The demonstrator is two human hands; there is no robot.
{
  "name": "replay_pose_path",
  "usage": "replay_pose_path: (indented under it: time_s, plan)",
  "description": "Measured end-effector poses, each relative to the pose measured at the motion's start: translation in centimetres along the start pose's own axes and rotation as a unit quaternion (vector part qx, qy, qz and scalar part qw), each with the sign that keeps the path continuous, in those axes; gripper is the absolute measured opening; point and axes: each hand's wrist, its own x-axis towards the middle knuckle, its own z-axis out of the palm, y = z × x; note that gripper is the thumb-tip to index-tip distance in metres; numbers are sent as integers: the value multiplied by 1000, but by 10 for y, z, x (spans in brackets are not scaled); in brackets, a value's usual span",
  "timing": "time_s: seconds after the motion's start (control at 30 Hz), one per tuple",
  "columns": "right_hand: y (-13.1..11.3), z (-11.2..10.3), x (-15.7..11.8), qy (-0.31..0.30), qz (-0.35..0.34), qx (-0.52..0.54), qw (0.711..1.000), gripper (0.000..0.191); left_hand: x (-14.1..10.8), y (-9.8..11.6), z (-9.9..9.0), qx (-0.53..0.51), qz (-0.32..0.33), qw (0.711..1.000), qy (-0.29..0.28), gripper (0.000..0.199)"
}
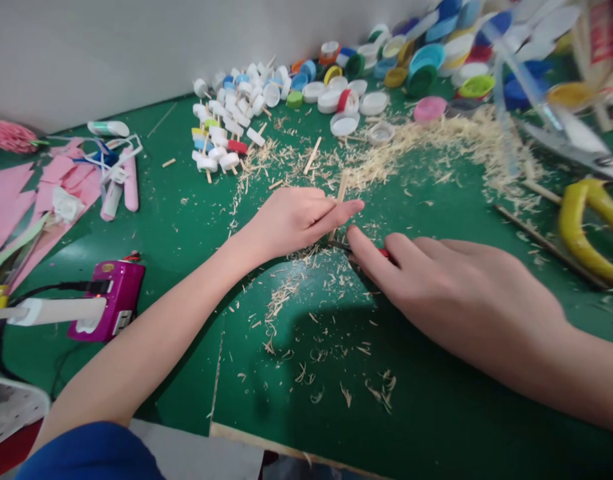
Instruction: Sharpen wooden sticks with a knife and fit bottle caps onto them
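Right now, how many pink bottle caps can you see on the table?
1. The pink cap lies on the green table at the near edge of the cap pile, far right of both hands. Others may be buried in the pile.

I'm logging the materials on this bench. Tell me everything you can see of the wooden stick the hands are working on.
The wooden stick is thin, pale and looks like bare light wood. Only its far end shows, pointing away and slightly right; the rest lies under the left hand, whose fingers press it onto the green mat. The right hand meets it from the right, its forefinger on a dark-bladed tool with a bit of red, mostly hidden. Wood shavings lie all around it.
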Motion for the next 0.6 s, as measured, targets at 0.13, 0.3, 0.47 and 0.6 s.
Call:
replay_pose_path:
  time_s: [0.13,0.3,0.47,0.6]
  plan:
    - [1,2,1,-1,-16,16,1000,40,0,-1,-2,-98,-73,992,25,60]
    - [-1,-1,0,-63,23,57,996,46,3,4,-9,-168,-133,971,103,58]
    - [2,-8,-7,-62,110,51,991,33,4,24,-14,-218,-161,949,159,54]
    - [13,-18,-17,-52,183,61,980,20,3,43,-9,-292,-186,915,208,39]
